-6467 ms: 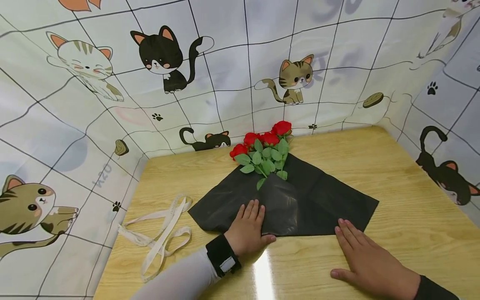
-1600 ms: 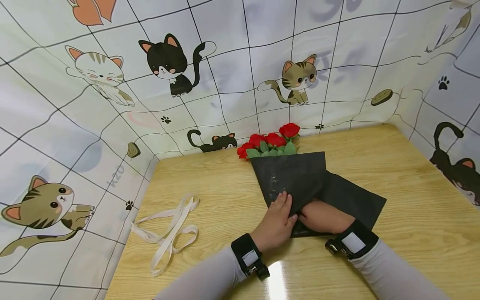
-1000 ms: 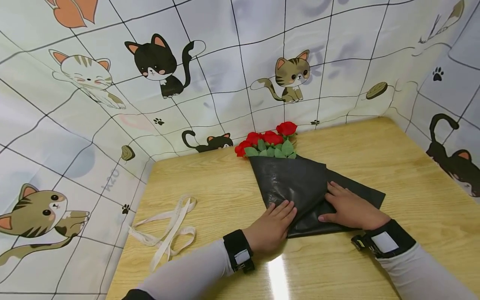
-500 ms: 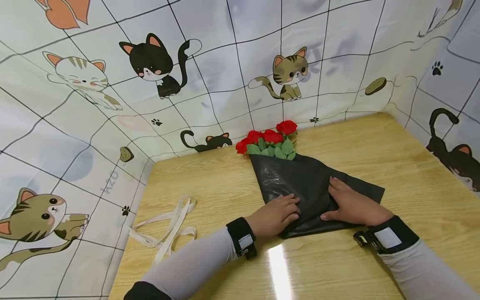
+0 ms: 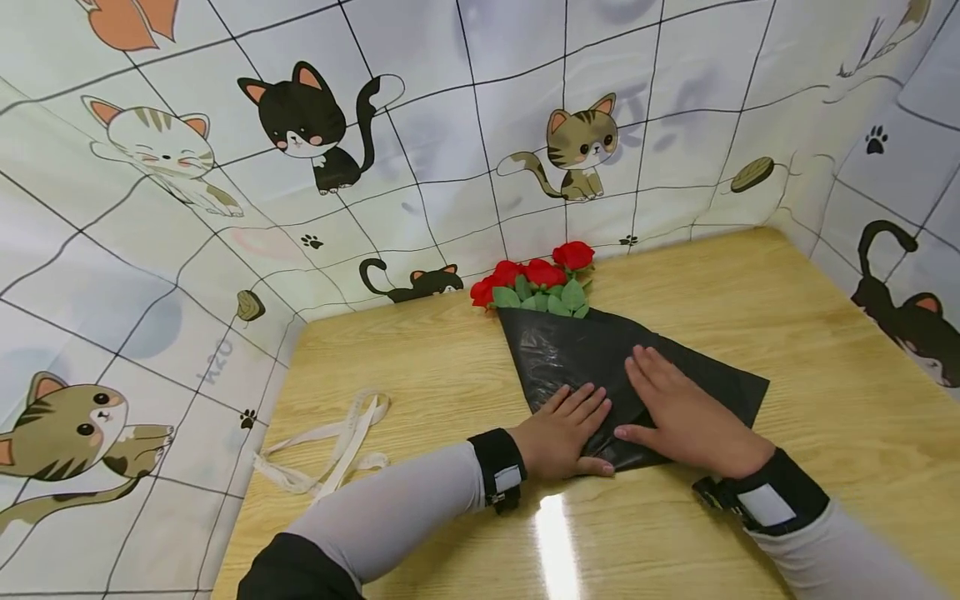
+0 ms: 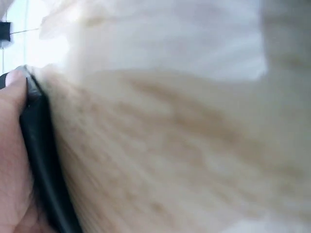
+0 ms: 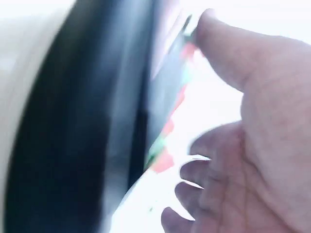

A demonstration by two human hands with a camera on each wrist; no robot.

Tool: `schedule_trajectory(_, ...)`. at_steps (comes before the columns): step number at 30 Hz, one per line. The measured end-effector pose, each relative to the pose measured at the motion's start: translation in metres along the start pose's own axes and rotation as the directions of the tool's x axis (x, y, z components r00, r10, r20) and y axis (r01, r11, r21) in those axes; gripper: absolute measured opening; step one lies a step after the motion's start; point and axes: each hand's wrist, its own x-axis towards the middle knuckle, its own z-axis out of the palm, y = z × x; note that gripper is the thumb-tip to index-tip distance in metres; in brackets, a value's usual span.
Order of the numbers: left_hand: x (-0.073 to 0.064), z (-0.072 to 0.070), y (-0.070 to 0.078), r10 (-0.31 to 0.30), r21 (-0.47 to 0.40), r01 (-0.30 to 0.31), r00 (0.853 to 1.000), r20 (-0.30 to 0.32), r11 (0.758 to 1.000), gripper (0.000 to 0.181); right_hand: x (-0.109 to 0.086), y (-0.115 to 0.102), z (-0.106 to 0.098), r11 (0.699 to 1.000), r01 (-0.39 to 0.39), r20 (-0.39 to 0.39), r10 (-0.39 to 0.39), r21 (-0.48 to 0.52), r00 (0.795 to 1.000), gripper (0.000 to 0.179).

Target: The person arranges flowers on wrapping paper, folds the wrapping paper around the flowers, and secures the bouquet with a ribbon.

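Note:
Red roses (image 5: 543,273) with green leaves poke out of the top of a sheet of black wrapping paper (image 5: 551,354), whose left side is folded over the stems. My left hand (image 5: 562,437) presses flat on the lower part of the fold, fingers spread and thumb at the bottom edge. My right hand (image 5: 690,417) is over the paper just to the right, fingers straight and thumb apart. In the right wrist view the right hand (image 7: 272,121) shows a gap between its palm and the blurred paper (image 7: 68,126). The stems are hidden under the paper.
A loose white ribbon (image 5: 348,437) lies in loops on the left of the wooden table (image 5: 420,367), partly behind the left sleeve. A white cat-patterned cloth (image 5: 450,142) stands around the back and sides. The paper's right corner (image 5: 738,387) lies spread out on the table.
Over the earlier frames, the paper's left side was folded rightward over the stems. In the last half second, my left fingers flattened and spread, and my right hand shifted slightly left.

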Motion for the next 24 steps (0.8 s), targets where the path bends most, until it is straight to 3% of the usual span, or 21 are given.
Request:
schedule_trajectory(2, 0.002, 0.003, 0.002, -0.021, 0.001, 0.021, 1.0, -0.002, 1.0, 0.1, -0.008, -0.025, 0.004, 0.996, 0.074, 0.022, -0.073, -0.051, 0.997, 0.1)
schedule_trajectory(5, 0.004, 0.007, 0.004, -0.042, 0.018, 0.042, 0.999, -0.013, 0.999, 0.105, -0.019, -0.052, 0.019, 0.99, 0.139, 0.091, -0.137, -0.014, 0.986, 0.101)
schedule_trajectory(8, 0.005, 0.012, 0.003, -0.051, 0.025, 0.052, 0.998, -0.026, 0.998, 0.108, -0.025, -0.061, 0.034, 0.993, 0.116, 0.134, -0.119, 0.032, 0.984, 0.104)
schedule_trajectory(15, 0.008, 0.02, 0.003, -0.065, -0.011, 0.065, 0.995, -0.074, 0.998, 0.121, -0.038, -0.043, 0.043, 0.998, 0.05, 0.173, -0.057, 0.04, 0.983, 0.101)
schedule_trajectory(21, 0.006, 0.018, 0.004, -0.074, -0.024, 0.073, 0.995, -0.066, 0.997, 0.121, -0.054, -0.02, 0.047, 1.0, 0.029, 0.082, -0.028, -0.011, 0.996, 0.094)
schedule_trajectory(24, 0.007, 0.017, 0.006, -0.054, -0.048, 0.051, 0.996, -0.065, 0.998, 0.12, -0.062, -0.006, 0.046, 0.999, -0.026, 0.055, 0.029, -0.04, 0.998, 0.092)
